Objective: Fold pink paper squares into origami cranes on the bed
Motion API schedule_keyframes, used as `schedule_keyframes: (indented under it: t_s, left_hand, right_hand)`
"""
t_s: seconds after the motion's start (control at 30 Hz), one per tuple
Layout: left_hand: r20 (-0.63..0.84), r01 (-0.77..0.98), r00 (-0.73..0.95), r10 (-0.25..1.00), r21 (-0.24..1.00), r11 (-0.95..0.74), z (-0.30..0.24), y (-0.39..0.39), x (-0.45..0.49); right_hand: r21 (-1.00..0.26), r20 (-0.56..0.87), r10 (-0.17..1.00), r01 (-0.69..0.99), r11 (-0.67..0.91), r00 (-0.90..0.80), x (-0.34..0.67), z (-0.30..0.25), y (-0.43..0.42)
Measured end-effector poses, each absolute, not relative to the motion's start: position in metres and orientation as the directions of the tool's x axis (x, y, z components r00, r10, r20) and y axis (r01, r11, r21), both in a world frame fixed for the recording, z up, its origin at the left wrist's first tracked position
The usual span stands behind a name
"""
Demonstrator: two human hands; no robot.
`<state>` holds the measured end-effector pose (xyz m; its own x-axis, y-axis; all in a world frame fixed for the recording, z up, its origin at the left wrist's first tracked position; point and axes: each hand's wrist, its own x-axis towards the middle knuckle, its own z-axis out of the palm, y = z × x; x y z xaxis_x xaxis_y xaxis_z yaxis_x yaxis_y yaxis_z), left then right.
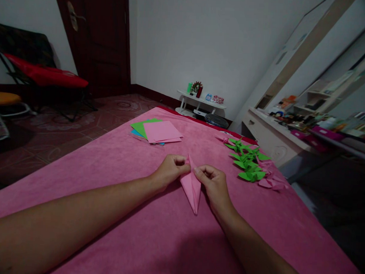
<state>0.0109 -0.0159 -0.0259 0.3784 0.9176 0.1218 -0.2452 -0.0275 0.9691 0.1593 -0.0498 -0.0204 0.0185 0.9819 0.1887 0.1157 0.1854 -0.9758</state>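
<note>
head view is showing the left hand (170,171) and right hand (215,185) pinching opposite sides of the folded pink paper (191,189) over the pink cloth (136,247), where uneven pulling could be skewing its creases or tearing it.

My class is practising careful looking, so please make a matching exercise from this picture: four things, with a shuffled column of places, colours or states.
Things:
1. Folded pink paper
2. Paper stack
3. Green folded figures
4. Door

Descriptions:
A. dark reddish-brown, at upper left
B. beside pink figures, on the right
C. held by left hand and right hand
D. flat, pink sheet uppermost

Pairs: 1-C, 2-D, 3-B, 4-A
</note>
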Motion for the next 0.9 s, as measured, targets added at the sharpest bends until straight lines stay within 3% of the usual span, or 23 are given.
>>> schedule_keyframes:
  t_s: [0.23, 0.5, 0.9]
  left_hand:
    - [0.089, -0.239, 0.414, 0.906, 0.971, 0.014, -0.0219, -0.0171, 0.0094]
    - [0.188, -0.196, 0.451, 0.873, 0.974, -0.109, -0.0232, -0.0135, 0.0084]
    - [0.18, -0.159, 0.37, 0.911, 0.979, -0.129, -0.031, -0.0101, 0.0096]
  right_hand:
    - [-0.988, 0.146, 0.989, 0.044, 0.145, 0.033, 0.1619, -0.0238, -0.0487]
    - [-0.991, 0.131, 0.99, -0.011, 0.132, 0.059, 0.1624, -0.0259, -0.0474]
    - [-0.965, 0.228, 0.974, 0.136, 0.226, -0.005, 0.1585, -0.0186, -0.0514]
